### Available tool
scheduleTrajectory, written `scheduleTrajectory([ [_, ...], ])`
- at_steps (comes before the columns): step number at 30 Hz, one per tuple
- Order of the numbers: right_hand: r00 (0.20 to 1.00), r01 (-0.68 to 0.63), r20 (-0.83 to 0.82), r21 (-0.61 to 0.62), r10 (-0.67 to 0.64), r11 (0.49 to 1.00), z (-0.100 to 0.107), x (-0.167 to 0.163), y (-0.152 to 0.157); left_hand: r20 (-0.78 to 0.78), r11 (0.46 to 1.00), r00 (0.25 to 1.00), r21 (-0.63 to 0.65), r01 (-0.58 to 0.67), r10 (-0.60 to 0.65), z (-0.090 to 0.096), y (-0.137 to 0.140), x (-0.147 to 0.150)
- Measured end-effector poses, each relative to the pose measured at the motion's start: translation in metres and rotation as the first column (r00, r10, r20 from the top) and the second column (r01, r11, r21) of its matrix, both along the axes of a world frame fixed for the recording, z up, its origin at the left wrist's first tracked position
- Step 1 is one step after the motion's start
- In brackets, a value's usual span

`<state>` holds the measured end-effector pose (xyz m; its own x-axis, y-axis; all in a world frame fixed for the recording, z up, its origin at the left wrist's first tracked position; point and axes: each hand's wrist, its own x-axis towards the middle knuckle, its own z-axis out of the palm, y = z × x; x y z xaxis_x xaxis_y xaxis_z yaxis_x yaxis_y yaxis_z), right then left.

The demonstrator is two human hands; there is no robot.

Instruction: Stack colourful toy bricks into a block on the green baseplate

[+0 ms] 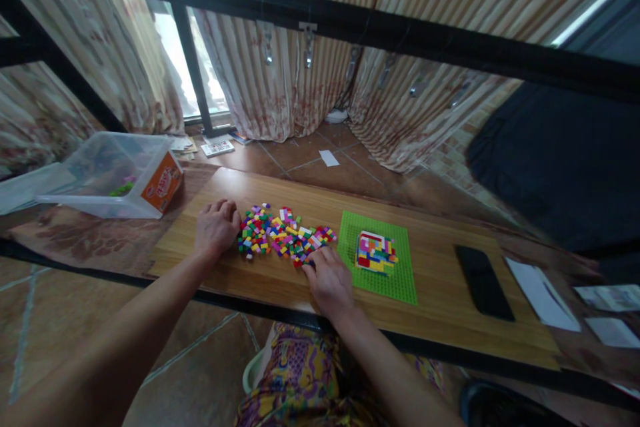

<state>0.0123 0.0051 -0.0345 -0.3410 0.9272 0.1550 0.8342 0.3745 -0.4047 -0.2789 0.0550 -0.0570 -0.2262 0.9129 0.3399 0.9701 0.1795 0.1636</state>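
A loose pile of small coloured toy bricks [280, 230] lies on the wooden board. At the pile's left edge rests my left hand [217, 227], its fingers bent and close together; whatever is under them is hidden. My right hand [330, 280] reaches the near right edge of the pile, thumb and fingertips drawn together among the bricks. I cannot make out what they grip. Just right of that hand lies a green studded baseplate [403, 283]. It carries a low multicoloured brick build [375, 253], with a white and red outline on top.
On the left stands a clear plastic box [107, 203] with an orange label and a few green pieces inside. A black phone [484, 281] and white paper [543, 293] lie at the right. A dark metal bar [320, 7] crosses above, before curtains [320, 87].
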Motion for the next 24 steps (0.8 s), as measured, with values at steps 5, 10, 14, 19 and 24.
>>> scheduleTrajectory([
  [5,0.995,-0.027,-0.098,-0.017,0.025,0.999,0.001,0.004,-0.003,-0.016,1.000,1.000,-0.002,0.013,-0.013,-0.002,0.002,-0.003],
  [10,0.908,0.004,-0.418,-0.048,-0.024,0.999,0.008,0.025,-0.017,-0.028,1.000,1.000,0.012,0.005,-0.005,-0.002,0.001,-0.002],
  [14,0.829,0.076,-0.546,-0.102,-0.120,0.992,0.012,0.058,-0.030,-0.024,1.000,1.000,0.009,0.011,-0.011,-0.003,0.001,-0.003],
  [19,0.717,0.246,-0.608,-0.238,-0.341,0.940,0.010,0.106,-0.036,0.004,1.000,1.000,0.018,0.001,-0.001,-0.007,0.003,-0.005],
  [24,0.583,0.413,-0.610,-0.347,-0.537,0.842,0.008,0.142,-0.025,0.034,1.000,0.999,0.012,0.000,-0.001,-0.004,0.002,-0.004],
])
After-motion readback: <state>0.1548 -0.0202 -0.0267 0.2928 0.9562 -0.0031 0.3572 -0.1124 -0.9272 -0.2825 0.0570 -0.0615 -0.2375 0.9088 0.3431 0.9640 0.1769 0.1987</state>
